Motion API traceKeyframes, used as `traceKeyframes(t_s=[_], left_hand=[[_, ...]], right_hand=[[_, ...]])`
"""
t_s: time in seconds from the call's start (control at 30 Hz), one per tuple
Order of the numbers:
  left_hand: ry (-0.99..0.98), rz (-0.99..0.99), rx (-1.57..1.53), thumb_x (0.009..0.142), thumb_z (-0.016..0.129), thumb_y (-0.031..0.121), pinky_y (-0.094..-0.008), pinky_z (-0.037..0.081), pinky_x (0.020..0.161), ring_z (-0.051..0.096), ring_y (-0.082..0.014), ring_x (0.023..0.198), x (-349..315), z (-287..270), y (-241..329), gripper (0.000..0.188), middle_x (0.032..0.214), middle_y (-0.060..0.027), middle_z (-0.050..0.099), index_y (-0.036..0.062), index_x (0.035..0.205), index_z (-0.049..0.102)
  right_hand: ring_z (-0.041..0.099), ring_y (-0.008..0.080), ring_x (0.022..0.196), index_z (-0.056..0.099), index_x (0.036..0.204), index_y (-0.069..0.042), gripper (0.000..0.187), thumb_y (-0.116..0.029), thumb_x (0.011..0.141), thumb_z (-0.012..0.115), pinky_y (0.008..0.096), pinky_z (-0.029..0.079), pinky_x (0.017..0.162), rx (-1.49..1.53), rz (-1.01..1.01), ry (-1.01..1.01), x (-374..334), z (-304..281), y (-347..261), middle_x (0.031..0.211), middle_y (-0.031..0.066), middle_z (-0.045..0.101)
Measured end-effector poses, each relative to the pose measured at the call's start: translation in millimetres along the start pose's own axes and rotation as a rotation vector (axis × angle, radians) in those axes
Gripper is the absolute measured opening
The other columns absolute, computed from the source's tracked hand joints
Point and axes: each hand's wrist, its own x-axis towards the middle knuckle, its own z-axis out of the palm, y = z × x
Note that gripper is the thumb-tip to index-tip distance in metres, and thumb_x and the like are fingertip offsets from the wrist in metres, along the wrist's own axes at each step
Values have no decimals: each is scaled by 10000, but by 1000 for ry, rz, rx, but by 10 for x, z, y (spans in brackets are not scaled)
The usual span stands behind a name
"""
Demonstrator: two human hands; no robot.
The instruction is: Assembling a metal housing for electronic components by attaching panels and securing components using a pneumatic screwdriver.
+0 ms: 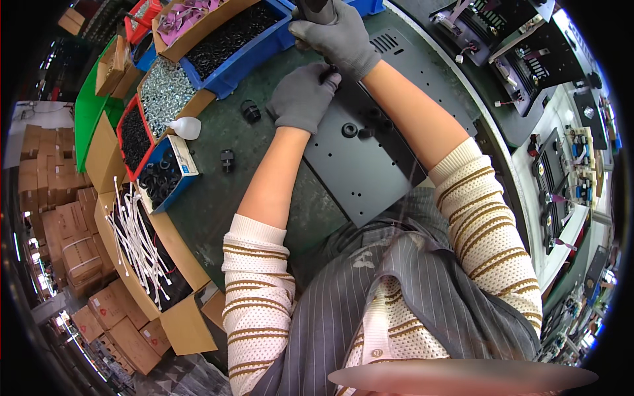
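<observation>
A black sheet-metal panel (356,181) with punched holes lies on the green work surface before me. My left hand (302,99), in a grey glove, is closed at the panel's left edge. Its thumb and fingers pinch a small black part (332,68), mostly hidden. Above it, my gloved right hand (343,41) wraps round a dark, handle-like tool (318,9), cut off by the top of the picture. A black ring nut (349,130) and several other black fittings lie on the panel. Two black cable glands (250,111) rest on the work surface left of my left forearm.
At the left stand a blue bin of black screws (231,45), a box of silver screws (166,89), a red bin (135,137), a blue box of black rings (191,165) and white cable ties (140,244). A squeeze bottle (187,128) sits there. Black housings (522,69) stand right.
</observation>
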Motion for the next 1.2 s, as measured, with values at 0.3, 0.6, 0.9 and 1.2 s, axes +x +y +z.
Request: traceKeyframes(t_s=[0.3,0.6,0.9,1.2], left_hand=[[-94,26,20,859,555,401,-460,486,793,620,-337,949,0,-75,12,324,1042,-114,658,192,1090,646],[-198,-363,-802,819,616,245,-261,418,438,562,-127,559,308,-141,-279,182,802,-15,613,111,941,632],[-254,-595,-1928,957,472,178,-187,322,380,460,-70,554,-253,-457,-270,249,839,-8,585,110,1187,537],[-218,-667,-1958,963,465,147,-188,360,409,474,-94,586,-1141,-297,258,272,880,-37,589,74,1216,536]], right_hand=[[604,152,691,594,953,-12,450,-307,669,781,320,506,639,-41,-95,29,103,48,201,780,81,625],[532,105,756,532,1121,-37,449,-117,713,703,278,480,694,200,-65,107,-390,-80,-545,879,8,560],[568,105,650,480,1090,-19,396,-89,748,667,258,458,560,394,21,114,-1139,-210,-963,744,33,556],[585,161,659,449,1103,-17,415,-68,740,645,289,483,618,609,22,134,-1359,-285,-1062,776,82,567]])
